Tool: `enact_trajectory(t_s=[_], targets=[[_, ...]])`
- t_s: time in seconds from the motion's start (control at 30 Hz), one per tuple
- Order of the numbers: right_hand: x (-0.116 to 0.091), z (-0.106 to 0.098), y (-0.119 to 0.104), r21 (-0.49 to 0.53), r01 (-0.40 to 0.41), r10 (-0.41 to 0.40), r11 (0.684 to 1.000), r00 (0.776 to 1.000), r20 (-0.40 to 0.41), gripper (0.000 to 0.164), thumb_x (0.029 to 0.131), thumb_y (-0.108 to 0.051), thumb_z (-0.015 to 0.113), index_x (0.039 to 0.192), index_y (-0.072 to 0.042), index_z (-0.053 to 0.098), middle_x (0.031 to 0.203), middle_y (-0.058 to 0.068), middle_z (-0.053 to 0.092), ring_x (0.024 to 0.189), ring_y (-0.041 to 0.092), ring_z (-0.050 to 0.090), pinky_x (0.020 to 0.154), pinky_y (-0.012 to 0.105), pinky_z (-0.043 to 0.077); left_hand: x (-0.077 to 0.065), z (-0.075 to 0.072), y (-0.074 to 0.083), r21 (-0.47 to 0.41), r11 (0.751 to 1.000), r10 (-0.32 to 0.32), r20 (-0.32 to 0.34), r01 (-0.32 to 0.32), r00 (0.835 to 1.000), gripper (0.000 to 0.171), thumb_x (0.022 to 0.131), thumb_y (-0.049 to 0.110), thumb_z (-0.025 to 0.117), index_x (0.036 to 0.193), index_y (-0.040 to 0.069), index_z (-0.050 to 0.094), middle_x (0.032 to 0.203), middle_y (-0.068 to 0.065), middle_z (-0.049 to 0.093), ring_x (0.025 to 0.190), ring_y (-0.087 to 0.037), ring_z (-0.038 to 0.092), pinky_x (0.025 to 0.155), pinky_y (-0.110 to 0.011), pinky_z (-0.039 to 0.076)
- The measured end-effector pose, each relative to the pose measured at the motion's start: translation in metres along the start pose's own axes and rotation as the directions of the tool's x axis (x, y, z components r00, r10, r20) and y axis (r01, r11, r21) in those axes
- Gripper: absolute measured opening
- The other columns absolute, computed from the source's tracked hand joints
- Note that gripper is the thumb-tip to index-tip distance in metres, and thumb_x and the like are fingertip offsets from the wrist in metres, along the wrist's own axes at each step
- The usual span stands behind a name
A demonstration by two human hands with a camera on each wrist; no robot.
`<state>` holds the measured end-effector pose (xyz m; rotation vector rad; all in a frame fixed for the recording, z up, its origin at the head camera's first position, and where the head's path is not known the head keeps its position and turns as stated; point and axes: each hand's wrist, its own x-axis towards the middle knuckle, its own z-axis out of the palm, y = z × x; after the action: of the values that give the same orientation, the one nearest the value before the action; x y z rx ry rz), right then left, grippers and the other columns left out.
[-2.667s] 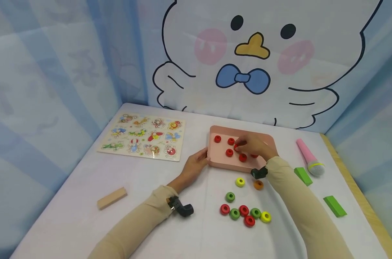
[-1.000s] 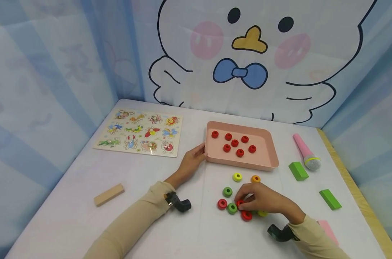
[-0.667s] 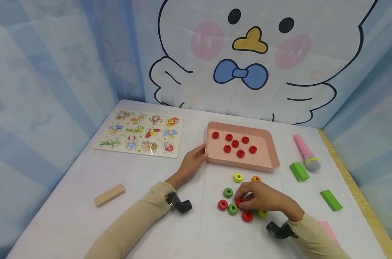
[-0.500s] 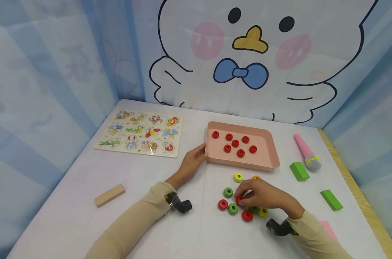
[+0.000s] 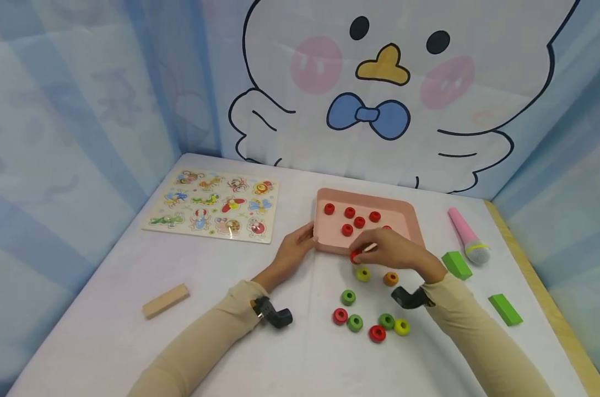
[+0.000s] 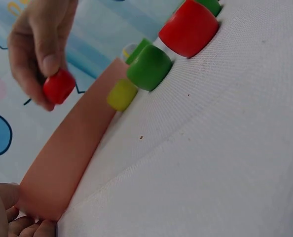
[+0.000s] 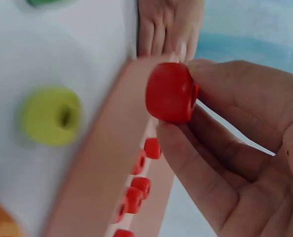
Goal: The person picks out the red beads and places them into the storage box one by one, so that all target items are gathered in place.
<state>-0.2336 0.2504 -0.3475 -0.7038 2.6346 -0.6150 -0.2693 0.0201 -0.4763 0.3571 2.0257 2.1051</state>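
Observation:
Between thumb and fingers, my right hand (image 5: 394, 251) pinches a red wooden bead (image 7: 168, 94). In the head view it hovers at the front wall of a pink tray (image 5: 405, 221), above a yellow bead (image 5: 363, 274). My left hand (image 5: 292, 251) grips the tray's front left corner; the left wrist view shows its thumb by the rim and fingers curled below. Several red beads (image 5: 350, 212) lie inside the tray, some partly hidden by the right hand. In front of it are green beads (image 5: 348, 298), red beads (image 5: 377, 333), a yellow bead (image 5: 401, 327) and an orange bead (image 5: 391, 279).
An insect picture puzzle board (image 5: 212, 205) lies at the back left, with a wooden block (image 5: 166, 301) nearer the front. To the right are a pink toy microphone (image 5: 468, 236) and two green blocks (image 5: 457, 266) (image 5: 505, 310). A cartoon-printed curtain (image 5: 324, 149) hangs behind the table.
My right hand left the tray, picked a red bead out of the front group and carried it back up to the tray's front wall. The left hand stays at the tray corner.

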Motion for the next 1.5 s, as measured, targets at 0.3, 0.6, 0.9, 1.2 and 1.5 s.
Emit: enact_trajectory(t_s=[0.3, 0.6, 0.9, 1.2, 1.5], targets=[[0.073, -0.019, 0.006, -0.033, -0.093, 0.094, 0.995, 0.995, 0.019, 0.027, 0.093, -0.014, 0.07, 0.119, -0.004, 0.07, 0.107, 0.003, 0.068, 0.093, 0.022, 0.06, 0.086, 0.036, 0.056, -0.007, 0.001, 0.0, 0.002, 1.0, 0.012, 0.015, -0.012, 1.0, 0.052, 0.101, 0.015, 0.057, 0.149, 0.006, 0.041, 0.151, -0.008, 0.042, 0.137, -0.017, 0.04, 0.111, -0.03, 0.035], [0.098, -0.007, 0.031, -0.022, -0.266, 0.267, 0.964, 0.962, 0.062, 0.028, 0.094, -0.018, 0.068, 0.12, -0.01, 0.07, 0.107, 0.007, 0.062, 0.081, 0.024, 0.057, 0.062, 0.029, 0.052, -0.007, 0.017, -0.002, -0.054, 0.998, 0.017, 0.074, -0.013, 0.997, 0.051, 0.1, 0.011, 0.057, 0.148, 0.002, 0.041, 0.151, -0.012, 0.041, 0.138, -0.021, 0.039, 0.111, -0.031, 0.035], [0.097, -0.001, 0.037, 0.004, -0.24, 0.239, 0.971, 0.97, 0.045, 0.033, 0.096, -0.017, 0.065, 0.128, -0.007, 0.064, 0.112, 0.01, 0.061, 0.08, 0.023, 0.06, 0.071, 0.03, 0.054, -0.005, 0.018, -0.005, -0.029, 0.999, 0.024, 0.056, -0.022, 0.998, 0.051, 0.1, 0.014, 0.058, 0.148, 0.004, 0.043, 0.149, -0.008, 0.044, 0.135, -0.016, 0.042, 0.109, -0.027, 0.037], [0.053, -0.001, 0.013, 0.057, -0.067, 0.072, 0.996, 0.993, -0.096, 0.044, 0.092, -0.017, 0.072, 0.133, -0.006, 0.061, 0.128, 0.014, 0.062, 0.104, 0.029, 0.062, 0.089, 0.045, 0.055, -0.005, 0.012, -0.003, -0.004, 1.0, 0.008, 0.052, -0.007, 0.999, 0.051, 0.101, 0.014, 0.056, 0.149, 0.005, 0.042, 0.151, -0.008, 0.042, 0.136, -0.017, 0.041, 0.108, -0.026, 0.038], [0.002, 0.022, -0.024, 0.01, 0.103, -0.102, 0.995, 0.993, -0.055, 0.037, 0.088, -0.015, 0.076, 0.122, -0.006, 0.066, 0.117, 0.008, 0.065, 0.106, 0.027, 0.063, 0.09, 0.043, 0.055, -0.001, 0.002, 0.001, 0.015, 0.999, 0.037, 0.006, -0.037, 0.999, 0.051, 0.1, 0.015, 0.058, 0.147, 0.003, 0.043, 0.15, -0.01, 0.042, 0.137, -0.018, 0.041, 0.108, -0.026, 0.038]])
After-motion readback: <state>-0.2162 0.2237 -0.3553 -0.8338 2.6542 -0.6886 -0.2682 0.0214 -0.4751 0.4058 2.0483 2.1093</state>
